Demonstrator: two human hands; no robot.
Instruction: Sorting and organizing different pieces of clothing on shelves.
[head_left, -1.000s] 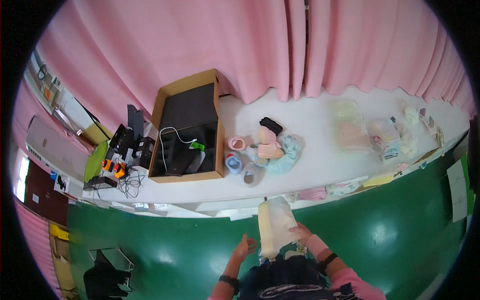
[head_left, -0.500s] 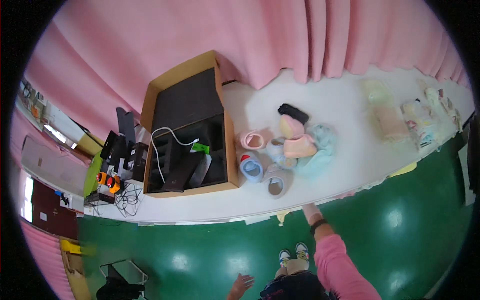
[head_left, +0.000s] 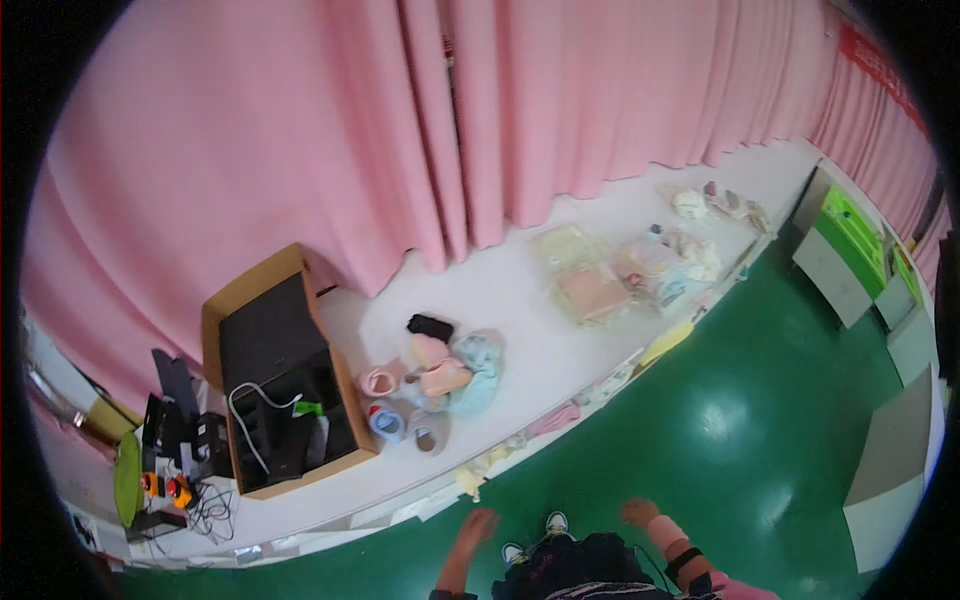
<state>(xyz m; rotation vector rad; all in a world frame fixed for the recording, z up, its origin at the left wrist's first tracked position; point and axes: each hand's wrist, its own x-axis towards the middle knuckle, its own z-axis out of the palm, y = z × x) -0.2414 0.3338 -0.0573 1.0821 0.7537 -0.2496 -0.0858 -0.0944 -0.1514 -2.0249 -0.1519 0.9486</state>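
My left hand (head_left: 480,525) is held low in front of me over the green floor, blurred but with fingers loosely apart and nothing visible in it. Off the table's front edge, my right hand (head_left: 638,512) also looks empty, fingers loosely stretched; a black band circles that wrist. Neither hand touches anything. Nearest to them, a pale yellow cloth (head_left: 468,483) hangs at the edge of the white table (head_left: 550,370). On the table lie a pink soft piece with a round opening (head_left: 378,381), a blue one (head_left: 386,423), a grey one (head_left: 427,434), a peach cloth piece (head_left: 443,377) and a mint cloth (head_left: 482,370).
An open cardboard box (head_left: 365,450) with black foam and a white cable stands left. Beyond it are orange devices (head_left: 180,492) and tangled black wires (head_left: 212,510). Bagged clothes (head_left: 595,292) lie further right. Pink curtains (head_left: 350,150) hang behind; green-topped desks (head_left: 850,240) stand far right.
The view has swung to the right. My right hand has drawn back from the table edge, its arm lower now. My left hand has come up in the picture.
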